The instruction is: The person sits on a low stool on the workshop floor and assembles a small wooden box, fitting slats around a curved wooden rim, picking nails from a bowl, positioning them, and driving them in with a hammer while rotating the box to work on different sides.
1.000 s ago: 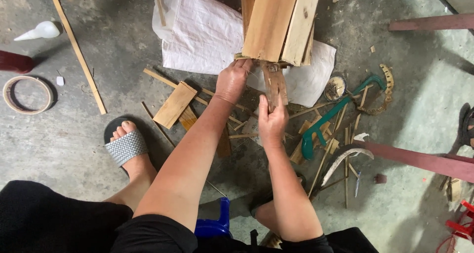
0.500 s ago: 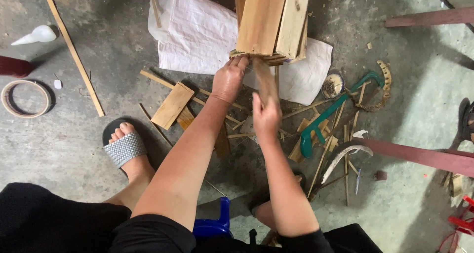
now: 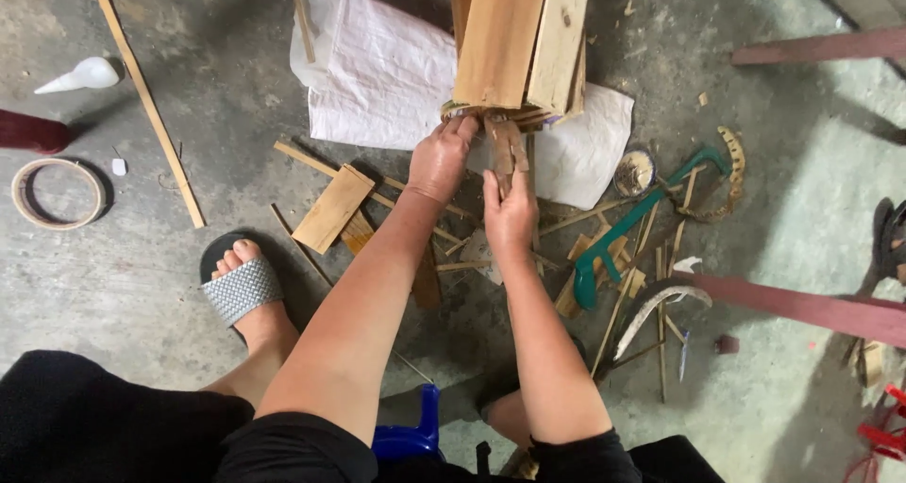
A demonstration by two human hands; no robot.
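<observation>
A bundle of flat wooden slats (image 3: 517,40) stands upright on the concrete floor. My left hand (image 3: 440,158) grips the bundle's near bottom rim. My right hand (image 3: 510,209) holds a short brown wooden slat (image 3: 505,148) and presses its upper end against the bundle's base. A white woven sack (image 3: 377,68) lies under and behind the bundle.
Loose wood pieces and splinters (image 3: 330,209) litter the floor around my hands. A green-handled saw (image 3: 632,228) lies to the right, a curved blade (image 3: 656,304) below it. A tape roll (image 3: 52,192) and a long stick (image 3: 146,96) lie left. My sandalled foot (image 3: 241,285) rests lower left.
The slat in my right hand has moved up, from below the bundle to against its base. My left hand has stayed on the bundle's rim.
</observation>
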